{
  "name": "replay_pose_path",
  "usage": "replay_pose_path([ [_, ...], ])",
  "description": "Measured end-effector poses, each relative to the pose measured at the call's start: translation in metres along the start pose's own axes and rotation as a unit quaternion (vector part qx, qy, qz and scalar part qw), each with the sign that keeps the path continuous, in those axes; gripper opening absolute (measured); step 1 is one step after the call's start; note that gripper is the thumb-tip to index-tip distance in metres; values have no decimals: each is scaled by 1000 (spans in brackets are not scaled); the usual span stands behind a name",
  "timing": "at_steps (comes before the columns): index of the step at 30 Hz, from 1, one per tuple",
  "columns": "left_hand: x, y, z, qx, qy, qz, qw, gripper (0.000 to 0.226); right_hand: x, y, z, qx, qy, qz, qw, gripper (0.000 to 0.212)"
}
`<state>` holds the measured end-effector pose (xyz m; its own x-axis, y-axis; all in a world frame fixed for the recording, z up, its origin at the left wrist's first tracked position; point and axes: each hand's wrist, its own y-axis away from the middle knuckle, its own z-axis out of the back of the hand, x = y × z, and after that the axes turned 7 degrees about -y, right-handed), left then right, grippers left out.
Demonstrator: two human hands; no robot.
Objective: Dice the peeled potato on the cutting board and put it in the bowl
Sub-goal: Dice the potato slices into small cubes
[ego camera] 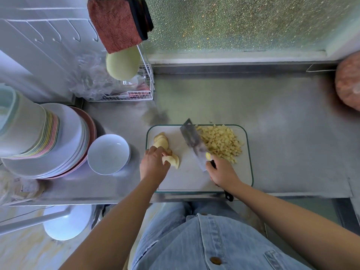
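No text, brand or number could be read anywhere; a pale label on the packet (23,189) at the left end of the counter (272,114) was too blurred.

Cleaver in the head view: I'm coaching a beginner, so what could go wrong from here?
1. The left hand holds the pale potato slices; the broad steel cleaver in the right hand could nick its fingers on the next cut.
2. The pile of yellow potato dice crowds the far right of the clear glass cutting board, so pieces may spill onto the steel counter.
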<state>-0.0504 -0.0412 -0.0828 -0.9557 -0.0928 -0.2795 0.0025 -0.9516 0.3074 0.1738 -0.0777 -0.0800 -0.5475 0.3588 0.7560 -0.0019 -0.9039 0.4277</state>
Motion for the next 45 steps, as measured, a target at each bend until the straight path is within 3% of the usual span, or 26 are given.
replay_pose_path([
  [3, 1, 2, -1, -6, -8, -13, 1000, 24, 2, -3, 5, -23, -5, 4, 1000, 29],
  [8, -2, 1, -5, 3, -44, 1, 999, 31, 6, 2, -3, 47, 40, 34, 998, 29],
  [14, -3, -1, -2, -5, -38, 7, 999, 27, 6, -3, 0, 11, 38, -5, 999, 26],
  [20, 2, -9, 10, 40, 22, -71, 996, 14, 0, -5, 4, 18, 27, -7, 999, 23],
  [25, -12, -18, 17, 41, -57, -135, 988, 17, 2, -5, 6, 18, 40, 3, 999, 23],
  [29, -18, -20, 13, 67, -181, -186, 963, 34, 1, -6, 6, 16, 42, 2, 999, 25],
  [34, -19, -21, 8, 43, -251, -211, 944, 36, 1, -5, 7, 18, 33, 4, 999, 28],
  [41, -26, -29, 14, 62, -194, -199, 958, 28, 0, -5, 8, 16, 34, 0, 999, 27],
  [45, -29, -21, 10, 105, 56, -62, 991, 24, 2, -5, 9, 2, 49, 17, 999, 31],
])
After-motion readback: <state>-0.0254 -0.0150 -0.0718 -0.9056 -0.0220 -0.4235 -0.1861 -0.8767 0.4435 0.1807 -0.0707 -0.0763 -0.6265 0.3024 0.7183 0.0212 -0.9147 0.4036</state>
